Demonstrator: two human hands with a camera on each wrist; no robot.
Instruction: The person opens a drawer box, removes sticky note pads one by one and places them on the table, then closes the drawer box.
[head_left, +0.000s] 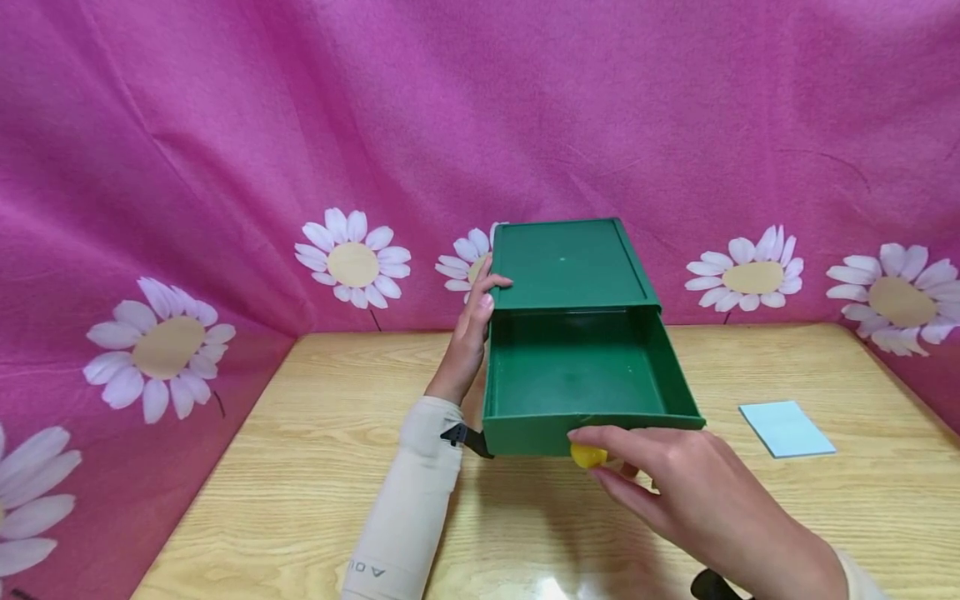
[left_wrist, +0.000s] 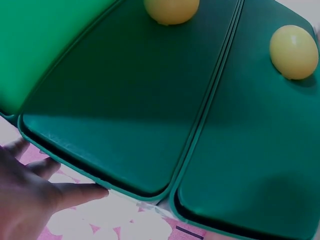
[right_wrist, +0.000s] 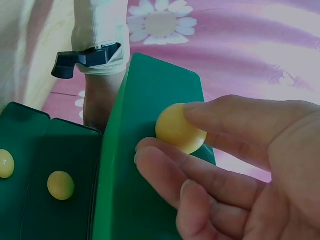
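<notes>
Fingers (right_wrist: 161, 171) pinch a knob (right_wrist: 176, 129); wrist views show others (right_wrist: 61, 185).

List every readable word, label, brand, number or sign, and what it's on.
"A" and an "O" or "Q", rest unreadable: dark lettering on the cream fabric left sleeve.
Too small to read: pale mark on the black wrist strap.
Cut off, unreadable: dark mark on the pink floral cloth.

A green box (head_left: 570, 262) is standing with its top drawer (head_left: 525, 437) jutting open. A round yellow knob (head_left: 588, 455) is projecting from this drawer's front; beneath, two lower drawers (left_wrist: 110, 110) are sitting closed, each bearing a similar knob (left_wrist: 294, 52).
</notes>
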